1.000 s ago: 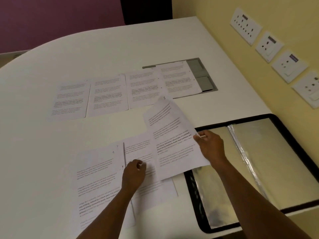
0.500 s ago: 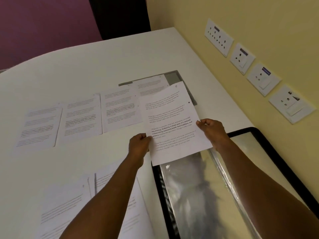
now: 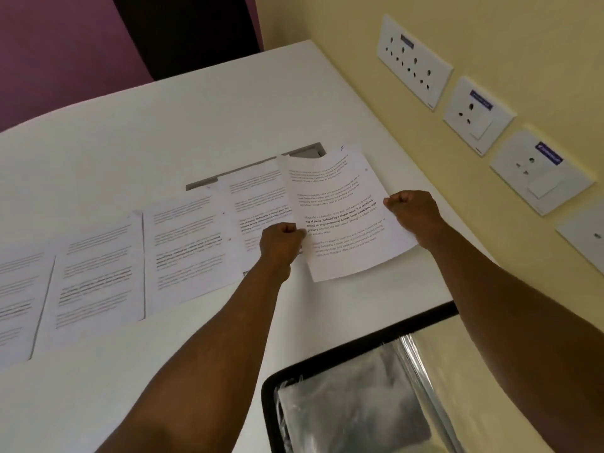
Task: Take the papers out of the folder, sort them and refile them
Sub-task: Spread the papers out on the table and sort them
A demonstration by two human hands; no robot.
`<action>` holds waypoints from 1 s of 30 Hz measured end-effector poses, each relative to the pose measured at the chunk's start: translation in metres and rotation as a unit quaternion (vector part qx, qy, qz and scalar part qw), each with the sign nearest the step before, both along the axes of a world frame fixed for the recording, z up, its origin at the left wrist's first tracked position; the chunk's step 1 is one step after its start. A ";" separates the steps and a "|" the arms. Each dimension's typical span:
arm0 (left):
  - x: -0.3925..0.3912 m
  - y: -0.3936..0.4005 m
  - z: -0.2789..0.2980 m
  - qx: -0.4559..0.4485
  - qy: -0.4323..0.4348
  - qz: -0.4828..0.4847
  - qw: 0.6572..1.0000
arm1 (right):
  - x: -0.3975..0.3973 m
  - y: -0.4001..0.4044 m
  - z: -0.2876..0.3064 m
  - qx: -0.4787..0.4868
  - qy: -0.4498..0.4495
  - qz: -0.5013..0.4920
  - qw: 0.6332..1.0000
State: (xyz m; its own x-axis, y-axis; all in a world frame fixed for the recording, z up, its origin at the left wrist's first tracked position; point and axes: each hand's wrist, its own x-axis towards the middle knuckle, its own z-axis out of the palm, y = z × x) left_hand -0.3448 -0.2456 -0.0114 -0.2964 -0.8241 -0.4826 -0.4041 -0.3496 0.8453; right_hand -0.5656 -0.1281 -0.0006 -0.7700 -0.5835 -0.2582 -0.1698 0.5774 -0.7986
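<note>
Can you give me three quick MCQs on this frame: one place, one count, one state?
1. Where does the open folder lie?
A. near right of the table, by the person
B. at the far left edge
C. against the purple wall

2. How many hands grip the held sheet?
A. none
B. one
C. two

3. What state are the folder's clear sleeves in, as far as visible?
A. stuffed with printed pages
B. no pages inside
C. covered by a closed black lid

Answers:
1 A: its black border sits at the lower right, below the right forearm.
2 C: the left hand pinches the sheet's left edge and the right hand its right edge, over the row of papers on the white table.
3 B: only shiny plastic shows, with no print.
</note>
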 end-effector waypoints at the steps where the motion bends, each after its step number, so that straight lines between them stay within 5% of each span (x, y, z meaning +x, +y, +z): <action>1: -0.010 -0.010 -0.005 -0.003 -0.007 -0.003 1.000 | -0.010 -0.008 -0.006 0.006 0.015 0.000 1.000; 19: -0.112 -0.083 -0.066 -0.127 -0.102 -0.014 0.987 | -0.111 -0.092 -0.062 0.170 0.178 0.051 0.968; 25: -0.101 -0.058 -0.054 -0.258 -0.169 -0.067 0.949 | -0.093 -0.078 -0.061 0.232 0.293 -0.003 0.928; 30: -0.070 -0.017 -0.052 -0.286 -0.194 -0.115 0.931 | -0.042 -0.045 -0.051 0.169 0.317 0.026 0.933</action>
State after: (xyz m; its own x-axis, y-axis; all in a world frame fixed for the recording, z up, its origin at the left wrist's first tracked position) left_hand -0.4144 -0.2624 -0.0635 -0.3914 -0.9156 -0.0918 -0.7263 0.2461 0.6419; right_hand -0.6077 -0.1727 -0.0518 -0.8032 -0.5923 0.0634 -0.5810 0.7555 -0.3028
